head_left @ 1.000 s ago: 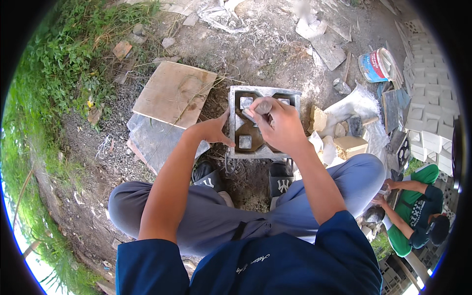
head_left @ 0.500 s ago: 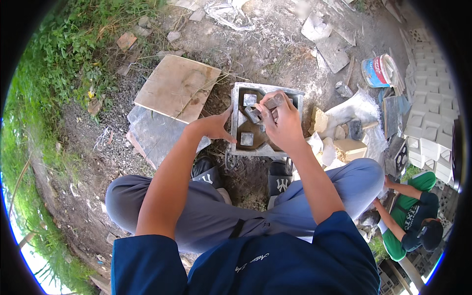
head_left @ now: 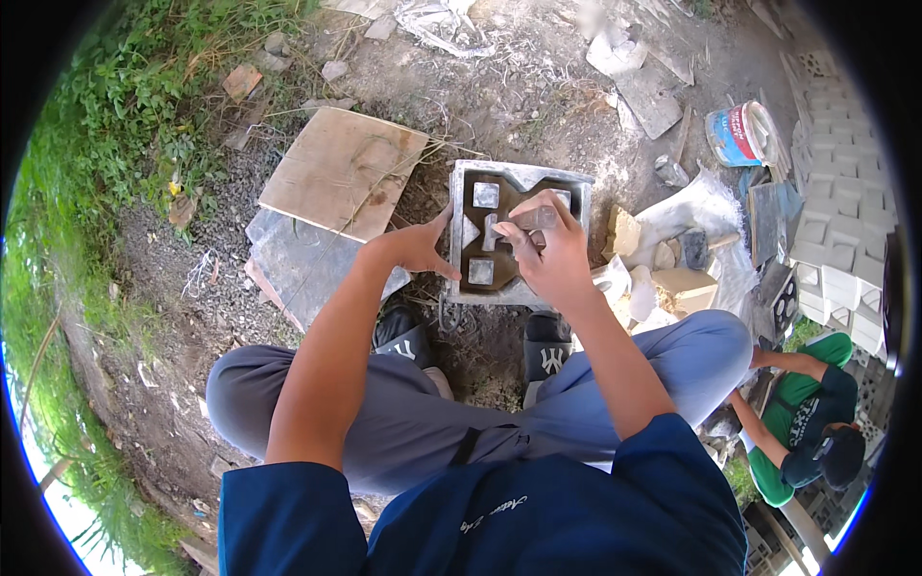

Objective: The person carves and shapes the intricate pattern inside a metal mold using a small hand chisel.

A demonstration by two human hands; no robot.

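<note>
A grey metal block mould (head_left: 521, 296) lies on the ground in front of my feet, with square pale-topped cores inside and notched inner walls. My left hand (head_left: 420, 248) is at the mould's left side, thumb and forefinger spread wide against its wall; part of the fingers is hidden. Over the middle of the mould, my right hand (head_left: 552, 252) is closed on a small brown block (head_left: 543, 217), blurred and partly covered by the fingers. Its fingertips are close to a narrow grey piece (head_left: 489, 232) standing between the two left cores. My right hand hides part of the mould's right half.
Left of the mould lie a plywood board (head_left: 336, 173) and a grey sheet (head_left: 312, 264). To the right are yellowish chunks (head_left: 684, 290), white plastic sheeting (head_left: 687, 206) and a bucket (head_left: 735, 136). Pale blocks (head_left: 845, 192) are stacked far right, near a crouching person (head_left: 812, 422).
The narrow grey piece, tilted before, now stands straight between the left cores. My right hand has shifted slightly, the brown block lower in its fingers. My left hand has stayed in place.
</note>
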